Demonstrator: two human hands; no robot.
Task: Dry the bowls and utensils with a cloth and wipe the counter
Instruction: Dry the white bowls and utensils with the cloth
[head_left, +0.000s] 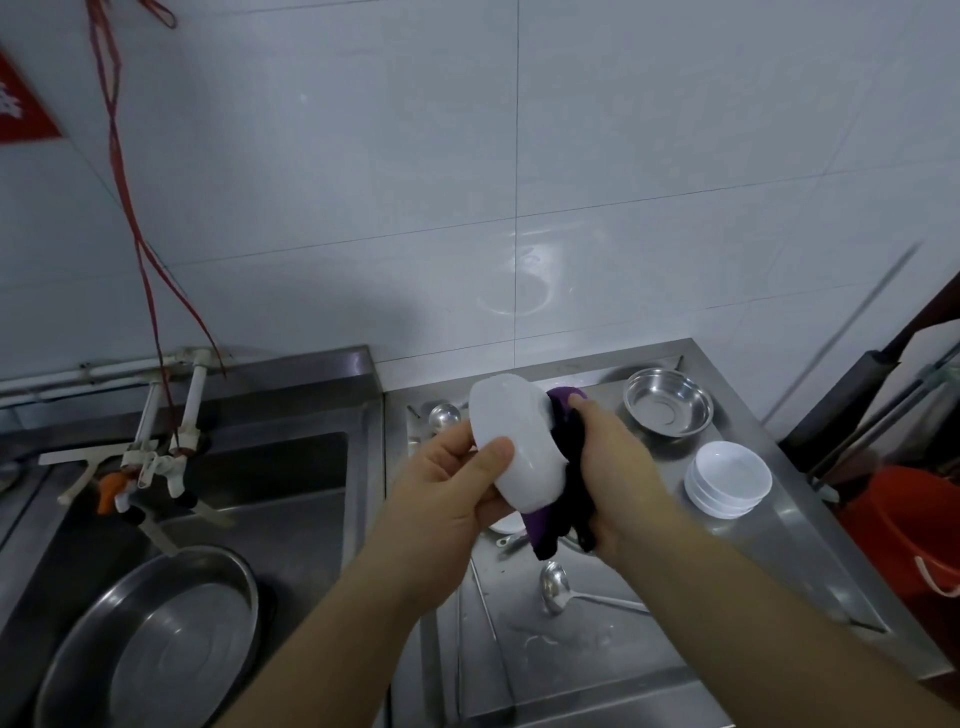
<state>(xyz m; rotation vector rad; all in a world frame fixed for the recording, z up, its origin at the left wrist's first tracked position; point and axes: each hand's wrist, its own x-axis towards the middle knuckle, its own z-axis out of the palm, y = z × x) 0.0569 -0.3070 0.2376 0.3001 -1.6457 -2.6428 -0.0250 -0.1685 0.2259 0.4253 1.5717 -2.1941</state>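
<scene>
Head view over a stainless-steel counter (613, 654) set against a white tiled wall (467, 156). The left hand (447, 483) grips a white plastic bowl (511, 447), tilted on edge and held above the counter, with the thumb curled over its outer wall and the fingers hidden beneath. The right hand (613, 473) grips a purple and black cloth (563, 499), its fingers curled round the fabric and pressing it against the bowl's right side; one end of the cloth hangs below the bowl.

On the counter: a round stainless-steel bowl (668, 408) near the wall, upright; a stack of small white dishes (727, 480) just in front of it; a steel ladle (558, 584) lying below the hands, its handle running to the right; a second steel ladle head (445, 415) near the back edge, behind the left hand. The edge of another white dish (506, 524) shows under the held bowl.

To the left, a steel sink (291, 499) holds a large round steel basin (150, 639) beneath white plastic taps (156, 457). Red cords (117, 156) hang down the wall. A red sign (21, 109) at the upper left carries white writing, too cropped to read. An orange bucket (904, 530) stands at the right.
</scene>
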